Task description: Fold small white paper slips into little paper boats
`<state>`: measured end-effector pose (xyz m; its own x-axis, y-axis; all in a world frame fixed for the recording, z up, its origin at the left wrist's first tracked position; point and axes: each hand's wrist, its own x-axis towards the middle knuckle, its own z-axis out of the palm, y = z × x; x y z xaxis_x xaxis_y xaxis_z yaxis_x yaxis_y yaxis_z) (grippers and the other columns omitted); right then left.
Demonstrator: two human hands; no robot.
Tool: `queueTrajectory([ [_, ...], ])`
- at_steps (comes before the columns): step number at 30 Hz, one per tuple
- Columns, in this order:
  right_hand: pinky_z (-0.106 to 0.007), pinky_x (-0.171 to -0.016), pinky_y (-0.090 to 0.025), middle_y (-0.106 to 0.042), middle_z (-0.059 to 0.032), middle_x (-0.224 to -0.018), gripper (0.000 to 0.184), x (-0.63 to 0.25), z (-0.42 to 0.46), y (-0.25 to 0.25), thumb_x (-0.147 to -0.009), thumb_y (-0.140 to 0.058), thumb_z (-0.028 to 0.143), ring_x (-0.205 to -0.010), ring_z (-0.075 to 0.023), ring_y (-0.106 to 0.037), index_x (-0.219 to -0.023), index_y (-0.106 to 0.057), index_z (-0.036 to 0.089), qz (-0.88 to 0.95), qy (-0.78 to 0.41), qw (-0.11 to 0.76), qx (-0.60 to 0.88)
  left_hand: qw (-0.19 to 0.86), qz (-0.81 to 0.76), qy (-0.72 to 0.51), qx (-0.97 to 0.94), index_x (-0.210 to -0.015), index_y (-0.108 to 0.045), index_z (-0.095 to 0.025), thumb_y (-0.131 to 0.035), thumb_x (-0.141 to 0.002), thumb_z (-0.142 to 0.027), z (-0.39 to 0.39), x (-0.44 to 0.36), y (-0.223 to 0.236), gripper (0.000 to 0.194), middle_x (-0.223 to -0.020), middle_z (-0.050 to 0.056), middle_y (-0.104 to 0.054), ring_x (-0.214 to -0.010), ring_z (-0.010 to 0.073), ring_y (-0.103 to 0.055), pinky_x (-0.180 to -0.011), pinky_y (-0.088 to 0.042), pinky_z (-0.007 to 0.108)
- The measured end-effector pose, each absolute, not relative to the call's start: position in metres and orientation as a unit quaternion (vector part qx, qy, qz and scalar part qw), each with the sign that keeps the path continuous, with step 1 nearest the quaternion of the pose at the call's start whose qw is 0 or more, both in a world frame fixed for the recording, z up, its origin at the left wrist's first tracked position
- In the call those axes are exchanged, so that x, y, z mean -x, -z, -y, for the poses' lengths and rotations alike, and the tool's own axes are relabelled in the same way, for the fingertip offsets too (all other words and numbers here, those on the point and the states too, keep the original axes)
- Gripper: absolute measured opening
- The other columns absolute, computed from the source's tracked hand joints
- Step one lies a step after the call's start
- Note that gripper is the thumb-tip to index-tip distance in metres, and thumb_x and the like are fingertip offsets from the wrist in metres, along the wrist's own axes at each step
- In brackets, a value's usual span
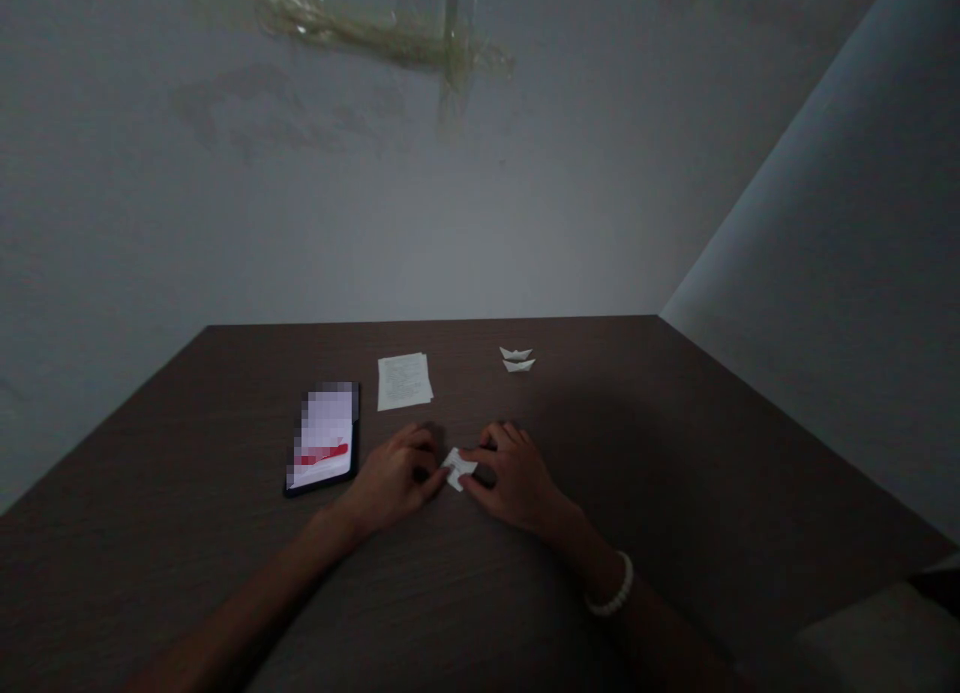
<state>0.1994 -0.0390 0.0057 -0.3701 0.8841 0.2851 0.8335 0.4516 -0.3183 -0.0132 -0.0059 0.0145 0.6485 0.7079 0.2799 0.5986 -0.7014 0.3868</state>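
A small folded piece of white paper [460,470] lies on the dark table between my two hands. My left hand [401,475] has its thumb and fingertips at the paper's left corner, with the fingers curled. On the other side, my right hand [519,478] grips the right part with thumb and index finger, the other fingers bent behind. Creases show on the paper, but its exact folded shape is too small to make out. Past my right hand sit two little folded paper boats [517,360], one close behind the other.
A stack of square paper sheets [405,382] with faint print lies beyond my left hand. Left of that hand is a tablet or phone [324,438] with a lit, partly pixelated screen. The wooden table [225,373] meets a stained wall [480,223] at its far edge.
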Motion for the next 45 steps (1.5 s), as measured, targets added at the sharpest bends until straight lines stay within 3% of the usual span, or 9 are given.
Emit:
queueTrajectory([
  [5,-0.037,-0.084,-0.035,-0.054,-0.0053,-0.102,0.037,-0.198,0.04,-0.006,-0.078,-0.07,0.045,-0.097,-0.0223,-0.047,-0.111,-0.067,0.028,0.821,-0.061,0.218,0.524,0.145,-0.377,-0.242,-0.882,-0.066,-0.061,-0.017,-0.058,-0.086,-0.027,0.006,0.011,-0.003,0.023,-0.089,0.005,-0.061,-0.089,0.0207,-0.056,-0.079,-0.048,0.035],
  [9,-0.037,-0.085,-0.035,-0.053,-0.0052,-0.102,0.044,-0.2,0.039,-0.005,-0.074,-0.073,0.05,-0.098,-0.0221,-0.046,-0.111,-0.067,0.028,0.826,-0.068,0.223,0.513,0.133,-0.355,-0.256,-0.889,-0.084,-0.064,-0.017,-0.056,-0.088,-0.022,0.005,0.012,0.003,0.01,-0.095,0.007,-0.061,-0.093,0.0214,-0.055,-0.083,-0.048,0.037],
  [14,-0.036,-0.084,-0.035,-0.054,-0.0045,-0.1,0.045,-0.21,0.035,-0.002,-0.07,-0.076,0.05,-0.095,-0.0215,-0.047,-0.108,-0.068,0.027,0.841,-0.098,0.239,0.476,0.131,-0.264,-0.264,-0.918,-0.096,-0.067,-0.018,-0.047,-0.09,-0.013,0.006,0.012,0.001,0.022,-0.104,0.007,-0.063,-0.099,0.0205,-0.056,-0.088,-0.047,0.037],
  [19,-0.036,-0.083,-0.035,-0.055,-0.0045,-0.098,0.032,-0.213,0.033,0.002,-0.077,-0.073,0.042,-0.093,-0.0208,-0.048,-0.105,-0.069,0.027,0.838,-0.099,0.246,0.477,0.105,-0.275,-0.24,-0.925,-0.105,-0.066,-0.016,-0.06,-0.082,-0.025,0.011,0.013,-0.002,0.026,-0.11,0.009,-0.063,-0.103,0.0261,-0.056,-0.091,-0.046,0.044],
  [24,-0.035,-0.082,-0.035,-0.055,-0.004,-0.096,0.026,-0.213,0.032,0.003,-0.079,-0.072,0.039,-0.091,-0.0201,-0.048,-0.103,-0.07,0.027,0.841,-0.091,0.247,0.473,0.087,-0.282,-0.235,-0.926,-0.102,-0.067,-0.017,-0.061,-0.085,-0.031,0.012,0.012,0.001,0.023,-0.107,0.009,-0.064,-0.101,0.0264,-0.057,-0.088,-0.047,0.044],
  [32,-0.033,-0.078,-0.035,-0.056,-0.0036,-0.09,0.017,-0.214,0.032,0.003,-0.085,-0.065,0.036,-0.087,-0.0187,-0.049,-0.097,-0.071,0.025,0.855,-0.068,0.255,0.448,0.084,-0.281,-0.212,-0.932,-0.1,-0.067,-0.018,-0.045,-0.097,-0.026,0.011,0.009,-0.002,0.024,-0.096,0.007,-0.067,-0.092,0.0218,-0.058,-0.083,-0.046,0.038],
  [45,-0.032,-0.077,-0.035,-0.059,-0.0019,-0.085,0.005,-0.213,0.032,0.001,-0.083,-0.068,0.025,-0.085,-0.0172,-0.049,-0.08,-0.072,0.024,0.858,-0.058,0.273,0.432,0.087,-0.301,-0.249,-0.916,-0.086,-0.07,-0.018,-0.055,-0.09,-0.021,0.01,0.009,0.001,0.016,-0.094,0.004,-0.068,-0.091,0.0212,-0.057,-0.084,-0.046,0.037],
])
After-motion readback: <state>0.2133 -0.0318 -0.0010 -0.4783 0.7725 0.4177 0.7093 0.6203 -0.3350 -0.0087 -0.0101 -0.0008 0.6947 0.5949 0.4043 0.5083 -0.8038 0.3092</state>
